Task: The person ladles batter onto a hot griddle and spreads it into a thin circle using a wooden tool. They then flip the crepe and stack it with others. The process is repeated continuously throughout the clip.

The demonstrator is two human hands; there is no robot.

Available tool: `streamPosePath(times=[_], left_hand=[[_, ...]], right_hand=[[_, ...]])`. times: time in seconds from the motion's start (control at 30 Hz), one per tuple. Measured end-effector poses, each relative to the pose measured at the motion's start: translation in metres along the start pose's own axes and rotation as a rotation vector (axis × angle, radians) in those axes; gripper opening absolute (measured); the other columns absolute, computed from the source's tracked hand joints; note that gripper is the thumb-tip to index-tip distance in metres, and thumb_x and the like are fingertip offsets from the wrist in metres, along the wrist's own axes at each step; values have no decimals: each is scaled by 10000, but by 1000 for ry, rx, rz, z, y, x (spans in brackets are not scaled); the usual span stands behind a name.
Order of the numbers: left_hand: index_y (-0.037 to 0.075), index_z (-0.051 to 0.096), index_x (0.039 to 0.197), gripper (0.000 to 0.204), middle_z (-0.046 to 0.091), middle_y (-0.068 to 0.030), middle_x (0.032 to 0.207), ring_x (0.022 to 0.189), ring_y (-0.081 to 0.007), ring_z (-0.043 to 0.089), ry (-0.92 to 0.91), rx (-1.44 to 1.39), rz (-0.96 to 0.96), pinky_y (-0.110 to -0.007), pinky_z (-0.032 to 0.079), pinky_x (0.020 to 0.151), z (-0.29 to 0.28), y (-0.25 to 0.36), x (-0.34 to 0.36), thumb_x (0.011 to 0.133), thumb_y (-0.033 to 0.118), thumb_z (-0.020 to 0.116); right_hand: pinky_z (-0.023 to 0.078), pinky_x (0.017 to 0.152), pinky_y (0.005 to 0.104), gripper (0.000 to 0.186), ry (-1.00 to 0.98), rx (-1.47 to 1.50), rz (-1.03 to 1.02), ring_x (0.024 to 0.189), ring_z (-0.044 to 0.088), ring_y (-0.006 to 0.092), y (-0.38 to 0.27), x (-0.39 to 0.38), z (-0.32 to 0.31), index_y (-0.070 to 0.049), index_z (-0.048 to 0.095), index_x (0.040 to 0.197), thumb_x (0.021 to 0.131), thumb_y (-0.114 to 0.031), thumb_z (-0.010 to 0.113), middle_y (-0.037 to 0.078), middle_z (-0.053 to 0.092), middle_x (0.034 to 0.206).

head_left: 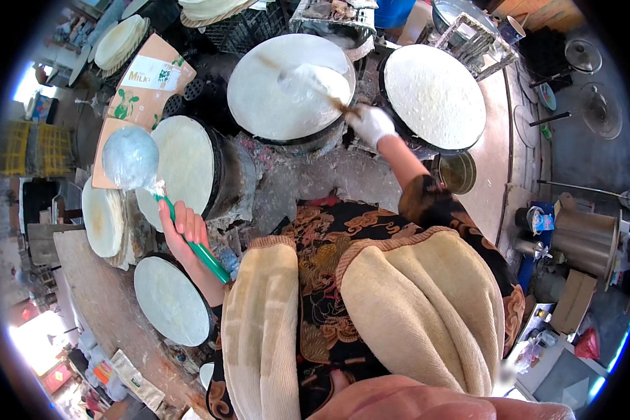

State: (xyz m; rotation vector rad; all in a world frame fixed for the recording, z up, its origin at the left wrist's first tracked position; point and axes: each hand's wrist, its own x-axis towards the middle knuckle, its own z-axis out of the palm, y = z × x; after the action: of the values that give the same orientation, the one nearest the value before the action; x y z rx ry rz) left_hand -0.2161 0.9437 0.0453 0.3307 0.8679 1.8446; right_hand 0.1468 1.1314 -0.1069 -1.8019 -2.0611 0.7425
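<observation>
My left hand (185,227) is closed round the green handle of a round-headed tool (129,157). Its head is wrapped in clear plastic and hangs above the edge of the left round griddle (189,164), which bears a pale sheet of batter. In a white glove, my right hand (372,126) grips a wooden-handled tool (337,105) over the middle griddle (259,115). Motion blurs the far part of that tool. A whiter patch of wet batter (322,80) lies beneath it on the pale layer.
To the right stands another batter-covered griddle (437,98); one more griddle (171,301) is at lower left. Stacked flatbreads (103,217) lie beside the left griddle. A cardboard piece (150,87) leans behind it. A metal tin (457,173) sits below the right griddle.
</observation>
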Motion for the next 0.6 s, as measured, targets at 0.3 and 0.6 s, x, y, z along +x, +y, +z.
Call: streamPosePath(times=[0.3, 0.6], left_hand=[[82, 458, 849, 228, 325, 54, 504, 334, -34, 273, -2, 54, 21, -182, 259, 273, 10, -2, -3, 991, 254, 412], [127, 422, 678, 367, 308, 54, 470, 314, -50, 261, -87, 81, -66, -180, 282, 274, 18, -6, -8, 999, 299, 377]], right_hand=[[478, 761, 485, 349, 118, -164, 189, 854, 615, 406, 65, 4, 3, -55, 598, 995, 894, -350, 443, 233, 642, 887], [485, 792, 455, 359, 69, -163, 83, 921, 599, 394, 33, -9, -6, -59, 646, 1002, 866, -360, 506, 242, 575, 998]])
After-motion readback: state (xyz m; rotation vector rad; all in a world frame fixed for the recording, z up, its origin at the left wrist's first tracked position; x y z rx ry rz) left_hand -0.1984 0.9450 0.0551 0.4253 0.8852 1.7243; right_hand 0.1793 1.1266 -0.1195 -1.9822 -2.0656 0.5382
